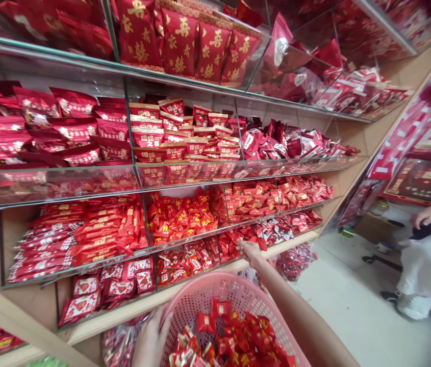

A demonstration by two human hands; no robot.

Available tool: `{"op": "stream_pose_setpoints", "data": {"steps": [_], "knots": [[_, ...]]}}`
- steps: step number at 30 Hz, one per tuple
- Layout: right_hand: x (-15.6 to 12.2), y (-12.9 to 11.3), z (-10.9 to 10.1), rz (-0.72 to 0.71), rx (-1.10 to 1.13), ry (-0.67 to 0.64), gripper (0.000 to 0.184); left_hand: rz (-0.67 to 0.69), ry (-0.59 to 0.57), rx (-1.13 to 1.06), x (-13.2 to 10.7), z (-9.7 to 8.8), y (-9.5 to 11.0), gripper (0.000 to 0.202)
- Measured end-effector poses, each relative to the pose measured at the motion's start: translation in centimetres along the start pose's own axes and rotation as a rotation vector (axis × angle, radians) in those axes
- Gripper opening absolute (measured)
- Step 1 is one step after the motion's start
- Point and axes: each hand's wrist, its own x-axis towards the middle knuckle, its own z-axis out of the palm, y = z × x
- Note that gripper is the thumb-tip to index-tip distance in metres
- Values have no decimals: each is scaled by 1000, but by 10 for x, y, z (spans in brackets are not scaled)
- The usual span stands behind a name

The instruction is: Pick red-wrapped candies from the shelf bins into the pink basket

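Note:
A pink plastic basket [184,290] with a perforated wall holds a heap of small red wrapped candies [242,336]. My left hand [152,336] grips its left side, fingers over the rim. Beyond the basket, my right hand [251,253] reaches to the bottom shelf, at a compartment of red candy packets [230,247]. Its fingers are curled closed at the packets, and what they hold, if anything, is hidden. Just left of that hand lies a compartment of red-and-white candies [184,265].
Glass shelves [200,176] with dividers carry rows of red snack packets [77,102]. A wooden ledge [119,311] runs along the bottom front. Clear bags of candies [295,260] lie below it. At right, a seated person [427,260] is beside the pale floor [349,300].

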Motion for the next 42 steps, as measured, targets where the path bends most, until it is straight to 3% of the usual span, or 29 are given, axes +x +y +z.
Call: {"op": "stream_pose_setpoints", "data": {"steps": [11, 18, 22, 27, 32, 37, 42], "knots": [[5, -11, 20, 181, 193, -33, 18, 3, -3, 59, 2, 1, -1, 40], [-4, -25, 11, 189, 306, -128, 21, 5, -8, 63, 1, 0, 1, 40], [-19, -25, 1, 125, 329, -140, 17, -7, -29, 60, 1, 1, 1, 39], [-58, -11, -18, -26, 296, -131, 23, -16, -43, 60, 0, -2, 4, 39], [-103, 9, -45, -229, -20, -202, 28, -11, -49, 58, 1, -2, 5, 41], [-122, 39, -55, -249, -253, -269, 23, -29, -48, 74, 2, -3, 6, 42], [-121, 74, -37, -99, -295, -483, 13, -8, -45, 52, 1, -4, 8, 41]]}}
